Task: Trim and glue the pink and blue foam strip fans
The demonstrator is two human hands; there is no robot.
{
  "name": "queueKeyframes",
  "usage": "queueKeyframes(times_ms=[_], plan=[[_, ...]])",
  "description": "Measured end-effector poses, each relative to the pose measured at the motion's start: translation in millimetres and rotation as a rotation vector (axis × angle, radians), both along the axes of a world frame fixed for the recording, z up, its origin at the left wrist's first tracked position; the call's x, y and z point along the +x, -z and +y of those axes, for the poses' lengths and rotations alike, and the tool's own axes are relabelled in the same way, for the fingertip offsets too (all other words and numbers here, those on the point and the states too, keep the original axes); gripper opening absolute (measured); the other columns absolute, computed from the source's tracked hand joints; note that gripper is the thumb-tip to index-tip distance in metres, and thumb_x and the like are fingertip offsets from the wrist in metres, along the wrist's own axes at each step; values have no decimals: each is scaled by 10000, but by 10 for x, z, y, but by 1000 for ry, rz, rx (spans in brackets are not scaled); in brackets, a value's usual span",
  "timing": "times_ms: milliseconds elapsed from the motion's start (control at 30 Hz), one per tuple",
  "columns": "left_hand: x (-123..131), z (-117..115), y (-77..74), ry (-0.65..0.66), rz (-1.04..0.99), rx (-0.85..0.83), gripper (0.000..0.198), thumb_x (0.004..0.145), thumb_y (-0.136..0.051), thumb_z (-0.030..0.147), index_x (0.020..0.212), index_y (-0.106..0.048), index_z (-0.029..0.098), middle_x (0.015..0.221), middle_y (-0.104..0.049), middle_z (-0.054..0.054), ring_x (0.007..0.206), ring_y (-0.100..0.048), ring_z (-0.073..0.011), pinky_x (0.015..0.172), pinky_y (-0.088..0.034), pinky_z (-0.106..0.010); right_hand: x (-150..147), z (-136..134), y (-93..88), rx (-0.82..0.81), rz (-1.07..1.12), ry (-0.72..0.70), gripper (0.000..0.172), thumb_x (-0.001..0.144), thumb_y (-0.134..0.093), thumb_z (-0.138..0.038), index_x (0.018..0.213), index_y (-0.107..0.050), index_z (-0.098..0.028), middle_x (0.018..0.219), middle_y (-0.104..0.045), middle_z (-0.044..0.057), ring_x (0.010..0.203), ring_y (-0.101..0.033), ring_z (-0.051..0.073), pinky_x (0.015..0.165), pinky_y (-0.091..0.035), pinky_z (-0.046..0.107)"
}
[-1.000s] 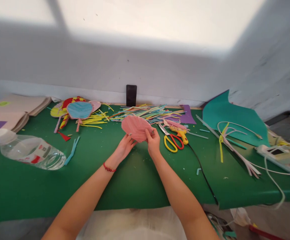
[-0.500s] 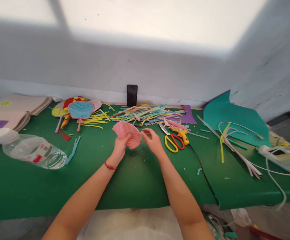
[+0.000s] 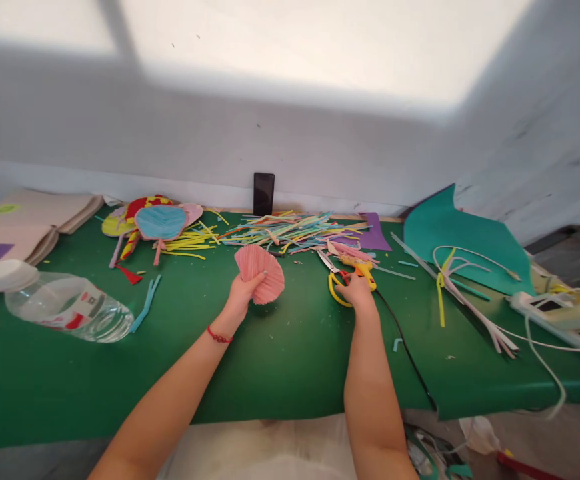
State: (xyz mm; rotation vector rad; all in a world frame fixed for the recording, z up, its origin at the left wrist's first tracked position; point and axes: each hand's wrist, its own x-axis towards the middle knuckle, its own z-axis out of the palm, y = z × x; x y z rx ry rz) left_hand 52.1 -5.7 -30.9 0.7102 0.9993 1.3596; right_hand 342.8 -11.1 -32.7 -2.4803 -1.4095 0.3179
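My left hand (image 3: 243,292) holds a pink ribbed, fan-like piece (image 3: 265,270), with the thumb on its face. My right hand (image 3: 357,291) lies over the handles of the scissors (image 3: 339,292), which have one yellow and one red loop. The yellow glue gun (image 3: 367,270) is right beside its fingers. Those fingers are partly hidden, so whether they grip anything does not show. Behind the hands spreads a pile of coloured strips (image 3: 290,230).
A water bottle (image 3: 70,307) lies at the left, near craft shapes (image 3: 161,221) and folders (image 3: 35,213). A phone (image 3: 263,193) leans on the wall. Teal sheet (image 3: 470,247), tied strips (image 3: 463,297), power strip (image 3: 545,313) and a black cord (image 3: 405,343) are at the right.
My right hand has moved right, from beside the pink piece to the scissors handles. The pink piece in my left hand has turned and shifted slightly right.
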Motion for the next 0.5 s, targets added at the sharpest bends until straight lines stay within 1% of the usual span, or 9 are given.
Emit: queueKeyframes(times_ms=[100,200,267,333,400,500], plan=[[-14,-2,-22,-10,12,-4,563,491,-873,327,974,-700,97,1003,-723,-141,870,-690,-234,885,-514,-386,-51,2,-17,-20,-8,46,460,711,-662,-295,1137,-568,-149,1235,-508,217,1156,-517,337,887,-449,411],[-26,-13,-44,-31,26,-22,536,484,-874,323,941,-708,100,952,-733,-130,829,-694,-227,858,-525,-380,-67,21,-44,-56,7,41,529,709,-657,-277,1205,-526,-148,1280,-492,211,1206,-486,340,926,-432,412],[-34,-19,-65,-44,68,-20,520,486,-871,326,927,-711,101,927,-737,-125,807,-694,-226,834,-531,-376,-77,43,-57,-67,22,23,553,704,-659,-289,1218,-520,-138,1281,-504,211,1214,-487,341,935,-430,408],[-37,-10,-106,-57,116,-12,512,482,-870,330,910,-715,97,906,-738,-124,795,-692,-229,819,-532,-377,-95,64,-65,-79,44,22,556,703,-659,-320,1199,-529,-104,1253,-530,234,1180,-523,346,919,-441,410],[-28,27,-180,-66,142,-7,515,471,-873,335,896,-716,90,895,-737,-128,795,-688,-236,818,-528,-383,-116,79,-69,-88,73,27,524,710,-646,-327,1156,-549,-68,1201,-569,255,1110,-578,343,883,-460,405],[16,137,-355,-64,148,27,530,470,-870,350,902,-714,87,916,-733,-135,824,-683,-244,841,-518,-393,-145,90,-80,-74,126,33,391,720,-627,-302,1034,-598,-71,1103,-630,251,1021,-629,340,814,-481,391]])
